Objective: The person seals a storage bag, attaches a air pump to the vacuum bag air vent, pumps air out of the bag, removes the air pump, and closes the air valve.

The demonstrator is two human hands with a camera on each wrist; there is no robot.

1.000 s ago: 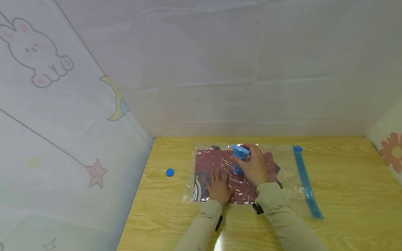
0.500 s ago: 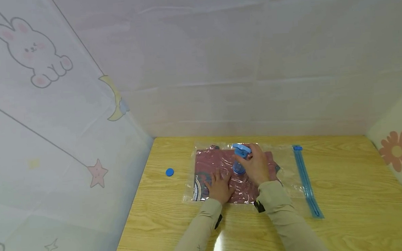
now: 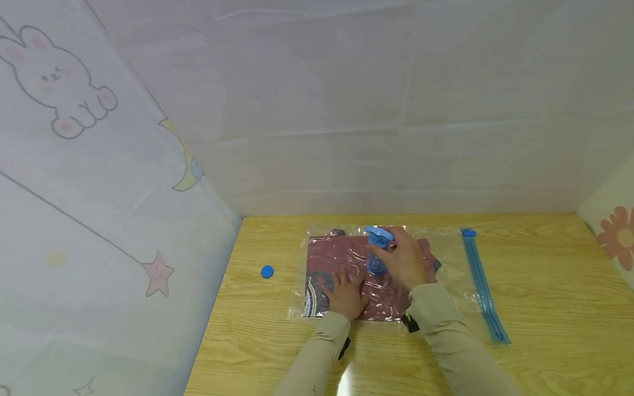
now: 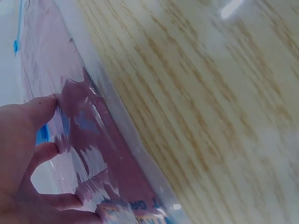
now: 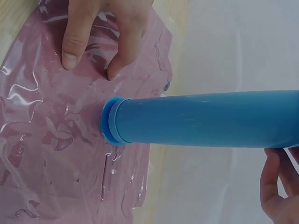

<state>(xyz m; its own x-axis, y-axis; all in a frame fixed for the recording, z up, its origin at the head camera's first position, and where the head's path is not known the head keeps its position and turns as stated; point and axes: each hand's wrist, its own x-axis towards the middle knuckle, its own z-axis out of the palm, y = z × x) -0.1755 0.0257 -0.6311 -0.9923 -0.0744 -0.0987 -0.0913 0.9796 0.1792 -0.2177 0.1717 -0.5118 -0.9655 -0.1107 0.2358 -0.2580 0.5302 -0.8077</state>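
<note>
A transparent vacuum storage bag (image 3: 452, 262) lies on the table with a folded dusky-red garment (image 3: 328, 254) inside. My left hand (image 3: 346, 298) presses on the bag's left half, fingers spread; in the left wrist view its fingertips (image 4: 55, 102) touch the wrinkled film. My right hand (image 3: 406, 259) grips a blue hand pump (image 3: 376, 257) near its handle. Seen from the right wrist, the pump barrel (image 5: 196, 120) stands with its end on the bag's round blue valve (image 5: 107, 120). Part of the pump is hidden behind the right hand in the head view.
A small round blue cap (image 3: 267, 272) sits left of the bag on the wooden table (image 3: 542, 294). Along the bag's right end runs a blue zip strip (image 3: 484, 291) with a slider (image 3: 468, 233) at its far end. Printed fabric walls (image 3: 347, 160) rise behind and beside the table.
The pump's handle and my right hand have shifted slightly upward, away from the bag, since a second ago. My left hand has stayed in place on the bag.
</note>
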